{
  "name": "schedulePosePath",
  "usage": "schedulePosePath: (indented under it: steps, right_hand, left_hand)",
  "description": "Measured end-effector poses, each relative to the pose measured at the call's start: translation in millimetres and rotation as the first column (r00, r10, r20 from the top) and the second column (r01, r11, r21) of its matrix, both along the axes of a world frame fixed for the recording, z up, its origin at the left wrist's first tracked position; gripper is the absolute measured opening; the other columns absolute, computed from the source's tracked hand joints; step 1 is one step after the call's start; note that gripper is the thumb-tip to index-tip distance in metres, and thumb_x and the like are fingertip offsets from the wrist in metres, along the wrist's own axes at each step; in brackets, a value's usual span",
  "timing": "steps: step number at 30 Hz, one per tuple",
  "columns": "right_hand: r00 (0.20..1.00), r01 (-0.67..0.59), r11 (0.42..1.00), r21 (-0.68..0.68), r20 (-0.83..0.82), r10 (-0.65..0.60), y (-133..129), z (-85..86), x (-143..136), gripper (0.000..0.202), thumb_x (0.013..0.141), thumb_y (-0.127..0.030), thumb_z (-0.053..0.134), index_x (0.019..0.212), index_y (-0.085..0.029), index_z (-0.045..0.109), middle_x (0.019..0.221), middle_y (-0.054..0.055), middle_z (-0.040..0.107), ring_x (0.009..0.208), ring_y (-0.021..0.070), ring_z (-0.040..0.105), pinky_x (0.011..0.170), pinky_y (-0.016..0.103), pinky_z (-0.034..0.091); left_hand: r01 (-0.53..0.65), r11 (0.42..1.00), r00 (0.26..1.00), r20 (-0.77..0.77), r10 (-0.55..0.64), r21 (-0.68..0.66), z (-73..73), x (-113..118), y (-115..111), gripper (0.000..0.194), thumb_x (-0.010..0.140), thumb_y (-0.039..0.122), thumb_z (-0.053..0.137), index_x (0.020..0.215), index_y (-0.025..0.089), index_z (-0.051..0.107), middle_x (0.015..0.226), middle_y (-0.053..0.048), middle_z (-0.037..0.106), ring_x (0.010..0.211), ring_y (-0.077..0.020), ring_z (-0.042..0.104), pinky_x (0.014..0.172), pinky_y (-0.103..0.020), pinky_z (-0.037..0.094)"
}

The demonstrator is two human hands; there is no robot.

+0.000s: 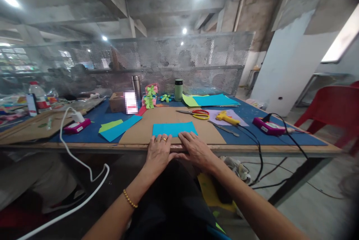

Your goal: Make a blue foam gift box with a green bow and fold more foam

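A bright blue sheet of paper (174, 128) lies at the table's front edge on a brown cardboard sheet (136, 131). My left hand (159, 152), with rings on its fingers, rests its stretched fingertips on the paper's near left part. Over the near right part, my right hand (195, 148) lies palm down with its fingers out flat. The two thumbs come close together at the table edge. Both hands cover the paper's near edge, so whether it is folded there cannot be seen. Beyond the paper are red-and-yellow scissors (200, 114) on the cardboard.
Right of the scissors, a yellow glue gun (227, 118) sits on purple paper (241, 119), near a metal craft knife (226, 129). Blue and green strips (120, 128) lie left. Behind stand a green flask (178, 90) and paper flowers (150, 98). Purple power boxes (268, 126) trail cables.
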State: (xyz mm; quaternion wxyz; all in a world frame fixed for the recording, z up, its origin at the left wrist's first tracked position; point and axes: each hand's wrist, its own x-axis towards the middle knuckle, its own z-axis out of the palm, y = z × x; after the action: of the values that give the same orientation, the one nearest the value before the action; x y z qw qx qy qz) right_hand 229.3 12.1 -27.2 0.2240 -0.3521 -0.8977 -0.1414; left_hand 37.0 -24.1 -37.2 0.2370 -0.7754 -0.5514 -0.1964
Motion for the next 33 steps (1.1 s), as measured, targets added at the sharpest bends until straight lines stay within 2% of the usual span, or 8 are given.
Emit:
schedulePosePath:
  steps: [9,12,16,19,21,23,28,33]
  right_hand:
    - [0.999,0.036,0.999,-0.04,0.023,-0.035,-5,6.1,1,0.067,0.083,-0.052,0.072,0.135,-0.016,0.05,0.129,0.016,0.058,0.116,0.033,0.054,0.101,0.049,0.044]
    - [0.999,0.039,0.999,-0.035,0.023,-0.038,-6,6.9,0,0.067,0.082,-0.051,0.074,0.134,-0.017,0.05,0.126,0.015,0.058,0.113,0.0325,0.054,0.099,0.048,0.045]
    - [1.0,0.02,1.0,-0.022,0.017,-0.02,-6,6.8,0,0.069,0.081,-0.05,0.075,0.136,-0.018,0.049,0.124,0.015,0.059,0.112,0.0325,0.055,0.099,0.049,0.045]
    - [0.999,0.022,1.0,-0.007,0.025,-0.022,-5,4.9,0,0.065,0.084,-0.05,0.072,0.135,-0.016,0.049,0.124,0.017,0.059,0.112,0.0328,0.055,0.096,0.049,0.047]
    - [0.999,0.02,1.0,0.001,0.026,-0.02,-4,2.8,0,0.062,0.086,-0.049,0.069,0.134,-0.016,0.049,0.125,0.017,0.059,0.112,0.0323,0.055,0.096,0.048,0.047]
    - [1.0,0.009,1.0,0.009,0.019,-0.009,-3,0.6,1,0.061,0.087,-0.045,0.07,0.136,-0.017,0.047,0.126,0.017,0.058,0.115,0.032,0.055,0.098,0.048,0.046]
    - [1.0,0.016,1.0,0.01,0.015,-0.016,-1,-3.9,1,0.067,0.082,-0.04,0.076,0.137,-0.016,0.046,0.13,0.017,0.057,0.119,0.033,0.053,0.104,0.051,0.041]
    - [0.999,0.044,0.999,0.009,0.019,-0.044,-1,-6.0,-1,0.068,0.08,-0.037,0.078,0.136,-0.015,0.046,0.132,0.017,0.056,0.123,0.034,0.051,0.108,0.051,0.039]
  left_hand:
    - [-0.123,0.992,0.992,-0.018,0.123,0.029,-2.3,-52,-12,0.061,0.089,0.053,0.063,0.133,0.011,0.058,0.119,-0.019,0.064,0.11,-0.0353,0.057,0.101,-0.053,0.036]
    - [-0.135,0.99,0.99,-0.042,0.137,0.031,0.6,-61,-17,0.058,0.09,0.05,0.062,0.133,0.012,0.058,0.12,-0.019,0.064,0.109,-0.0348,0.058,0.1,-0.053,0.038]
    - [-0.135,0.988,0.991,0.002,0.135,0.07,6.4,-47,-17,0.065,0.09,0.053,0.061,0.138,0.009,0.054,0.133,-0.023,0.06,0.122,-0.0378,0.053,0.106,-0.055,0.035]
    - [0.002,0.997,1.0,0.024,-0.004,0.078,7.2,-23,-11,0.074,0.089,0.059,0.059,0.144,0.011,0.049,0.149,-0.022,0.048,0.139,-0.0366,0.042,0.116,-0.053,0.027]
    - [0.101,0.994,0.994,0.03,-0.102,0.033,3.5,-8,-6,0.074,0.089,0.064,0.055,0.142,0.013,0.051,0.148,-0.019,0.051,0.139,-0.0344,0.043,0.118,-0.053,0.025]
    - [0.132,0.991,0.99,0.059,-0.132,0.001,-3.1,2,-1,0.071,0.091,0.064,0.052,0.14,0.014,0.052,0.143,-0.018,0.056,0.136,-0.0329,0.047,0.116,-0.051,0.03]
    - [0.104,0.994,0.991,0.076,-0.107,0.036,-17.9,2,0,0.065,0.093,0.058,0.053,0.142,0.016,0.049,0.145,-0.018,0.054,0.138,-0.0323,0.046,0.115,-0.051,0.033]
    - [0.066,0.996,0.996,0.062,-0.07,0.056,-21.3,-4,-1,0.069,0.091,0.055,0.058,0.141,0.009,0.049,0.144,-0.021,0.053,0.137,-0.0337,0.046,0.116,-0.05,0.033]
